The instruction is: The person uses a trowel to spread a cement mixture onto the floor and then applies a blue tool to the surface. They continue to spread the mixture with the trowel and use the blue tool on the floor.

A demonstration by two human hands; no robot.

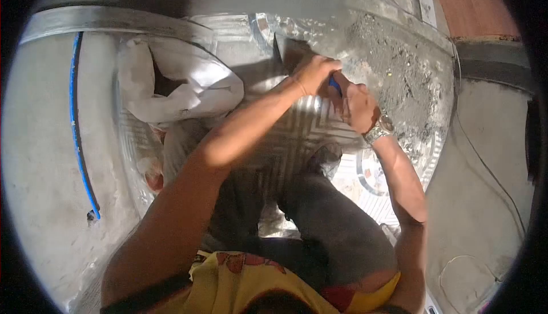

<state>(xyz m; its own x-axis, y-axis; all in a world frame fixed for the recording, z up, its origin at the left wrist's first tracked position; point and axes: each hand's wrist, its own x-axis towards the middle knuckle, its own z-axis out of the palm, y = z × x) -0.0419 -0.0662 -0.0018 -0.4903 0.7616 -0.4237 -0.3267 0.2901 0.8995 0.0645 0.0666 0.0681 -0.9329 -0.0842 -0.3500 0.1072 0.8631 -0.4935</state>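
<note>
Grip of left hand and right hand wraps 1 blue-handled tool, grey crumbly mortar rightward; scraping seems the step, next calling for steady pressure.

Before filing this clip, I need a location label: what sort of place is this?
Likely a building or renovation site: blue tubing along bare grey plaster, a white sack, loose grey debris.

The trowel has a broad, flat, dark grey-brown blade with a straight outer edge and a blue part showing at its handle. It is tilted above the floor, its blade pointing up and to the left in the view, its handle largely hidden by the hands around it.
</note>
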